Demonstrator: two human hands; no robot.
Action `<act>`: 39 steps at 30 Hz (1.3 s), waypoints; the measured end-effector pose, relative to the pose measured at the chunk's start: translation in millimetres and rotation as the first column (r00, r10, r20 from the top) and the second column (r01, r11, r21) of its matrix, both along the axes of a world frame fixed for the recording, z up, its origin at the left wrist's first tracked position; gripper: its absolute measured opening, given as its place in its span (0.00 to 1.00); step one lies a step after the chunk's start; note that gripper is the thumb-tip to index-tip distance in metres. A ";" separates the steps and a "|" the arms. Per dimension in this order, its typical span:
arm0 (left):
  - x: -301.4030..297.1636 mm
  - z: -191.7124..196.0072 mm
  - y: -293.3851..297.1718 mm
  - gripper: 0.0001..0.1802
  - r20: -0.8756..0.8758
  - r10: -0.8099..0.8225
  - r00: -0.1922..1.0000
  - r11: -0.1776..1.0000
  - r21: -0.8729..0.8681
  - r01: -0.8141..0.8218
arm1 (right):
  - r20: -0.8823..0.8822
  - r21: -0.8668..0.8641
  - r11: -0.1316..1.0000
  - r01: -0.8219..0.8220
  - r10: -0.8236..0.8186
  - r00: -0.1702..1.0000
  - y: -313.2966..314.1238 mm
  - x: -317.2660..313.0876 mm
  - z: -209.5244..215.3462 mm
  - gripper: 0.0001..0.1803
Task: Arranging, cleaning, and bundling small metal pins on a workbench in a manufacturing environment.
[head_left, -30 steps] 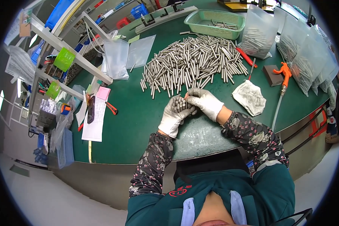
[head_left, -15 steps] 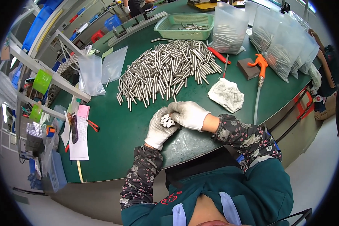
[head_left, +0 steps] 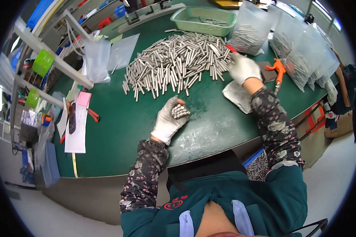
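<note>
My left hand (head_left: 167, 123), in a white glove with bare fingertips, is closed around a bundle of short metal pins (head_left: 180, 111), their round ends facing up. My right hand (head_left: 244, 69), also gloved, is out to the right by the edge of the pin pile, its fingers at a red-handled tool (head_left: 231, 48). The hand covers the rest of that tool, and whether the fingers grip it is unclear. A white cloth (head_left: 236, 96) lies just below the right hand. The big heap of loose metal pins (head_left: 178, 63) spreads across the green table beyond my left hand.
Behind the heap stands a green basket (head_left: 203, 27) with some pins. Clear bags of pins (head_left: 249, 33) crowd the far right, near an orange air gun (head_left: 279, 70) and a brown block (head_left: 267, 73). Papers (head_left: 76, 132) and a red-handled cutter (head_left: 93, 115) lie left. A pin-filled bin (head_left: 258, 168) sits below the table edge.
My right hand has left the bundle and moved right and away to the red-handled tool. My left hand keeps the pins, now tilted. The view has shifted slightly.
</note>
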State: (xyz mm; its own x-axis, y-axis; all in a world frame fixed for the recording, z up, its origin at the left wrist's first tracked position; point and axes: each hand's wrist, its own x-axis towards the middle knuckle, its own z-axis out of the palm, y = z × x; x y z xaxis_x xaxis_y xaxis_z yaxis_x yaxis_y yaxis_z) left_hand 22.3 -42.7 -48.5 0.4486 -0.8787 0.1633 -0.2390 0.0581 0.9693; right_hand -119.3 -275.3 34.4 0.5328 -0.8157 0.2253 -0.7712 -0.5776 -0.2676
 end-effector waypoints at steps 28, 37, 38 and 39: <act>-3.7 10.9 2.6 0.25 0.044 0.249 0.967 0.962 -0.130 -0.242 | 0.025 -0.859 0.294 -0.419 0.842 0.539 86.4 14.0 31.7 0.08; 1.0 4.5 4.6 0.26 -0.026 0.208 0.978 0.977 -0.029 -0.209 | 0.309 -0.308 0.739 -0.600 0.674 0.671 77.0 8.5 38.4 0.09; -0.1 3.6 3.5 0.27 -0.037 0.206 0.978 0.978 -0.039 -0.207 | 0.368 -0.184 0.747 -0.639 0.655 0.660 78.6 7.7 24.3 0.09; -0.1 3.1 4.1 0.27 -0.038 0.204 0.978 0.978 -0.043 -0.205 | 0.323 0.047 0.751 -0.658 0.612 0.722 88.3 6.3 24.6 0.11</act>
State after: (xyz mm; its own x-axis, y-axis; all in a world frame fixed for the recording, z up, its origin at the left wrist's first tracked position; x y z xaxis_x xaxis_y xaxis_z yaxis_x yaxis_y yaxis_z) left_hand 22.2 -38.6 -45.4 0.6240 -0.7596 0.1836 -0.2178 0.0566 0.9743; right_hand -113.0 -187.0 59.0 0.8734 -0.3423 0.3463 -0.1195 -0.8402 -0.5290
